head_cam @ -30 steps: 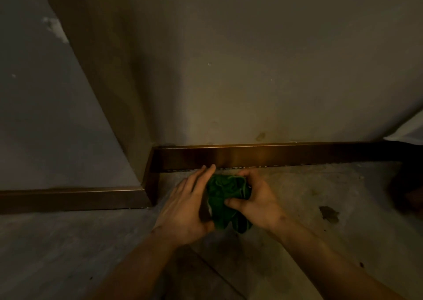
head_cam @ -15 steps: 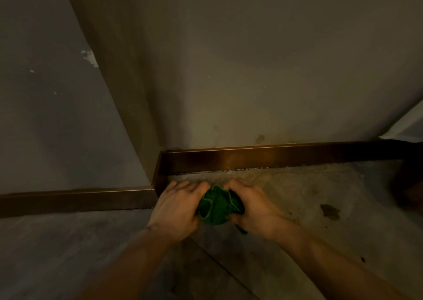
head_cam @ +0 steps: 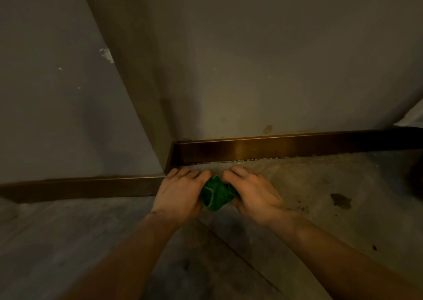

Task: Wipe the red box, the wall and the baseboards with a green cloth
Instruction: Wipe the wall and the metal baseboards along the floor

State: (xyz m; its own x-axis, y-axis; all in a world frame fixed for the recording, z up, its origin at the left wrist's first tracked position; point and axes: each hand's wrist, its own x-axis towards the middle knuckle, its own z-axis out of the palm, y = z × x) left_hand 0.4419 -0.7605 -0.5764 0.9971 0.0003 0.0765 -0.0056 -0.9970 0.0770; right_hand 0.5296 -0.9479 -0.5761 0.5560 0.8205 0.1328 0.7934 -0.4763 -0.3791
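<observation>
A bunched green cloth (head_cam: 215,193) sits low over the floor, squeezed between both hands. My left hand (head_cam: 179,191) grips its left side and my right hand (head_cam: 254,193) grips its right side, knuckles up. Just beyond my fingers runs a glossy brown baseboard (head_cam: 286,147) along the foot of the grey-beige wall (head_cam: 263,71). A second baseboard (head_cam: 80,187) runs along the left wall (head_cam: 52,105), meeting the first at a protruding corner. No red box is in view.
The concrete floor (head_cam: 309,208) has a dark stain (head_cam: 341,201) to the right of my hands and small spots nearby. A chipped paint patch (head_cam: 107,55) marks the wall corner. A pale object (head_cam: 412,116) shows at the right edge.
Both hands have closed tighter over the cloth, bunching it smaller, and have shifted slightly toward the baseboard corner. The view has tilted, so the wall corner sits further right.
</observation>
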